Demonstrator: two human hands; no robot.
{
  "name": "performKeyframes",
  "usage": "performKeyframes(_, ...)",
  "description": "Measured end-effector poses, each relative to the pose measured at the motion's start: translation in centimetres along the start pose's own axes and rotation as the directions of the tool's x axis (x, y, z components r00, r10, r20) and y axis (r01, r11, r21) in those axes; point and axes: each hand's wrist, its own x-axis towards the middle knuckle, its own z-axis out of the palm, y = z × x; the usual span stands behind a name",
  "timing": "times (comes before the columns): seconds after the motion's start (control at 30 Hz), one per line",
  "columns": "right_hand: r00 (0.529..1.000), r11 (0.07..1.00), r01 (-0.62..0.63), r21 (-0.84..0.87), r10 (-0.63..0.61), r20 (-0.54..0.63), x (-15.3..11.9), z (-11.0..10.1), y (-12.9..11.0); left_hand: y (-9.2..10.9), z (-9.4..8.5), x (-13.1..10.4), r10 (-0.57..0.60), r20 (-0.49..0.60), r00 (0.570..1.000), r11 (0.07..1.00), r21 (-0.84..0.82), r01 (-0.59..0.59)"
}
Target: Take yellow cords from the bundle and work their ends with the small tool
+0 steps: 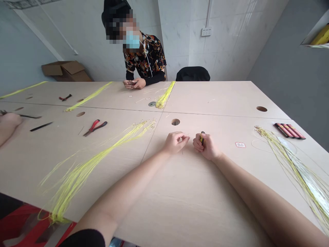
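Observation:
My left hand (pixel 176 142) is closed in a pinch near the middle of the table, on a thin line whose fine tip shows at the fingertips. A short dark end hangs below the fingers. Just to its right, my right hand (pixel 208 147) is wrapped round a small yellow-and-black object (pixel 202 138), held upright with the thumb against it. Its exact kind is mostly hidden by the fingers. The two hands are close but apart. To the left lies a bundle of yellow lines (pixel 102 151) with small golden ends; another yellow bundle (pixel 282 157) lies to the right.
Red-and-black pliers (pixel 95 127) and a black pointed tool (pixel 41 126) lie left. Several red-and-black sticks (pixel 290 131) and a small label (pixel 240 144) are on the right. A co-worker (pixel 146 55) sits opposite; another person's hand (pixel 9 120) is at far left. The table has round holes (pixel 175 122).

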Motion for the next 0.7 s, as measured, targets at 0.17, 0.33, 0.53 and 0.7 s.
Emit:
performKeyframes(0.17, 1.000, 1.000, 0.001, -0.017, -0.001, -0.015, 0.02, 0.09, -0.03, -0.02, 0.06, 0.02, 0.002, -0.007, 1.000, 1.000, -0.002, -0.002)
performKeyframes(0.33, 1.000, 0.999, 0.025, -0.043, -0.025, -0.011, -0.02, 0.22, -0.09, -0.01, 0.10, 0.02, 0.000, -0.006, 1.000, 1.000, 0.000, 0.000)
performKeyframes(0.53, 1.000, 1.000, 0.005, -0.020, -0.004, 0.029, -0.16, 0.25, -0.29, -0.08, 0.07, 0.00, 0.006, -0.004, 1.000, 1.000, -0.002, -0.006)
performKeyframes(0.7, 1.000, 0.999, 0.016, -0.036, -0.015, 0.024, -0.11, 0.17, -0.21, -0.10, 0.07, 0.01, 0.007, -0.008, 1.000, 1.000, -0.003, -0.007)
